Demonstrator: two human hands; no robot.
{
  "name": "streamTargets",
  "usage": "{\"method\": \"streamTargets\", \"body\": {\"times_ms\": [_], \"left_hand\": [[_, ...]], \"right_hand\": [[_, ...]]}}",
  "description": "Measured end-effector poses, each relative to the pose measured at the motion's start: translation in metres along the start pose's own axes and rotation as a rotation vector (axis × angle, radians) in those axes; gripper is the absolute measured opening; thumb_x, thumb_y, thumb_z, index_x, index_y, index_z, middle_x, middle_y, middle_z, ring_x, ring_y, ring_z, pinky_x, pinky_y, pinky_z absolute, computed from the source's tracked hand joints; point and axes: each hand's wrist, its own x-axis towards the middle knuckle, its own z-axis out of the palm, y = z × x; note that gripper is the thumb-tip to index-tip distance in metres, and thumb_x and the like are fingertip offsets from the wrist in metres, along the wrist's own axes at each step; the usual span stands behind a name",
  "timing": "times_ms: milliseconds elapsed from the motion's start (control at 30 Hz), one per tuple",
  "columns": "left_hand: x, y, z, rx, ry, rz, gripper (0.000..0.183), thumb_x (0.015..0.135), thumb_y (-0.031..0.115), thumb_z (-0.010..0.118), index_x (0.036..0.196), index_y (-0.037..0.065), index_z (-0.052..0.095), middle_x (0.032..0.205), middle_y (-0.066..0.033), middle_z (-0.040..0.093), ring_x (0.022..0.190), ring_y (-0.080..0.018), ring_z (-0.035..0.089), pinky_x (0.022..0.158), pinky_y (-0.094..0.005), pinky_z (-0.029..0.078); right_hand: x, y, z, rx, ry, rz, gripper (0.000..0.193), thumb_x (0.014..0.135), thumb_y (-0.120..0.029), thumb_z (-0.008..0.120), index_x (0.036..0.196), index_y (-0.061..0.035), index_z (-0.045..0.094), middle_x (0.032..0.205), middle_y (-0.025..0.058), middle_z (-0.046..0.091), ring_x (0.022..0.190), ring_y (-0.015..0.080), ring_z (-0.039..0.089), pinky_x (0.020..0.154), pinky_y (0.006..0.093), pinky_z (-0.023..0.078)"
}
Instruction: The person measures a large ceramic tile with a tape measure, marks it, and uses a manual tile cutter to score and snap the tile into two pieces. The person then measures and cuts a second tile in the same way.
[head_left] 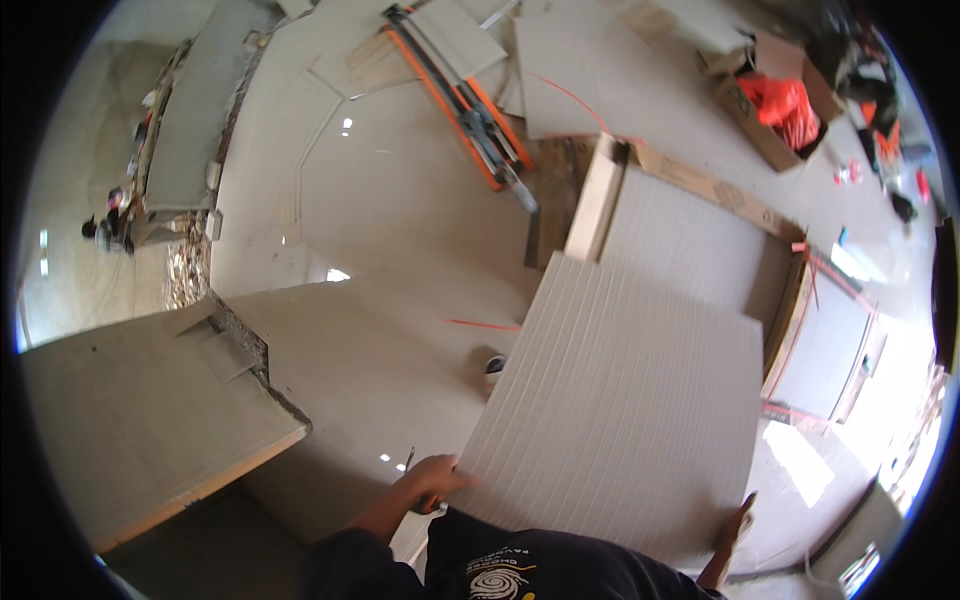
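Observation:
A large grey tile (620, 400) with a ribbed face is held up in front of my body, one edge close to my dark shirt. My left hand (447, 477) grips its left edge near the lower corner, thumb side toward the ribs. On the opposite edge, my right hand (738, 525) is closed round the lower right corner; its fingers are partly hidden behind the tile. Beyond it lies an opened carton (720, 190) holding a similar ribbed tile (690, 225), partly covered by the one I hold. A small orange and black object (430, 503) shows just below my left hand.
An orange-railed tile cutter (460, 100) lies on the floor ahead. A cardboard box with red plastic (785, 105) stands far right. Another strapped tile pack (825, 340) is at right. Raised slabs (150, 420) with rough edges line the left, and a person (115, 232) is farther off.

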Motion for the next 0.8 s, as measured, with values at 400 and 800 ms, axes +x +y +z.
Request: {"method": "streamTargets", "body": {"times_ms": [400, 800], "left_hand": [[-0.085, -0.277, -0.124, -0.149, 0.067, 0.262, 0.063, 0.075, 0.058, 0.063, 0.098, -0.001, 0.065, 0.077, -0.0147, 0.066, 0.061, -0.0225, 0.064, 0.057, -0.0340, 0.050], [-0.230, -0.408, -0.314, -0.783, 0.283, 0.367, 0.040, 0.086, 0.028, 0.060, 0.107, -0.005, 0.056, 0.095, -0.0111, 0.061, 0.082, -0.0140, 0.058, 0.072, -0.0280, 0.049]], "right_hand": [[-0.294, -0.182, 0.089, -0.141, -0.006, -0.267, 0.079, 0.086, -0.071, 0.028, 0.061, -0.0010, 0.053, 0.057, 0.0110, 0.049, 0.055, 0.0229, 0.046, 0.056, 0.0436, 0.037], [-0.436, -0.375, 0.220, -0.289, -0.153, -0.403, 0.098, 0.083, -0.074, 0.027, 0.115, 0.0156, 0.051, 0.117, 0.0349, 0.052, 0.112, 0.0431, 0.050, 0.098, 0.0474, 0.035]]}}
